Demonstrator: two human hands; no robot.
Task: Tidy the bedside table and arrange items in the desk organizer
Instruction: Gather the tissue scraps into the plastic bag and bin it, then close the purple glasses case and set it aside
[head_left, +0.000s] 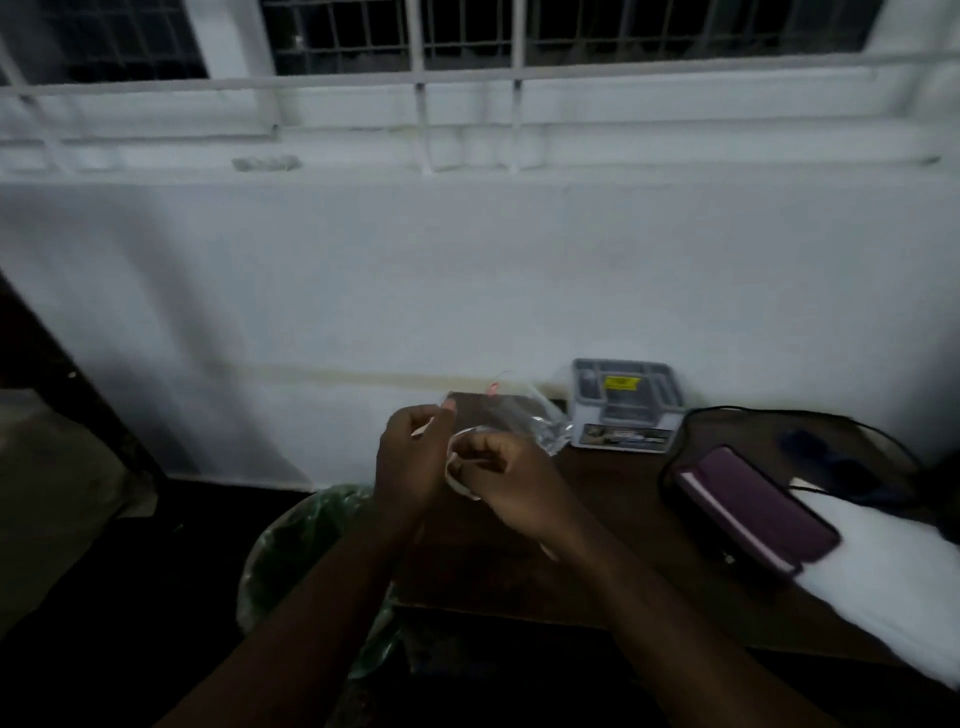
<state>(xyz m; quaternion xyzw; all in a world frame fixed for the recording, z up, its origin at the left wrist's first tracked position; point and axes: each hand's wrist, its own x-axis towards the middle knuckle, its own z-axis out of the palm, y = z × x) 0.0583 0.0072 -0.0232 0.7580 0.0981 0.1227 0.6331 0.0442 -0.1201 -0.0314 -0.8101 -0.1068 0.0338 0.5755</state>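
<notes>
Hands (415, 457) (506, 475) together over table edge, both curled, pinching clear plastic wrapper (524, 421) | grey desk organizer (626, 405) against wall, seemingly unfilled | purple case (753, 509), white cloth (883, 571) unsorted | early stage

We see a clear, glossy plastic bag (524, 421), crinkled, above a dark matt wooden bench (613, 499). The grey organizer (626, 402) looks like smooth plastic; the purple case (753, 509) looks matt; the white cloth (893, 577) soft.
</notes>
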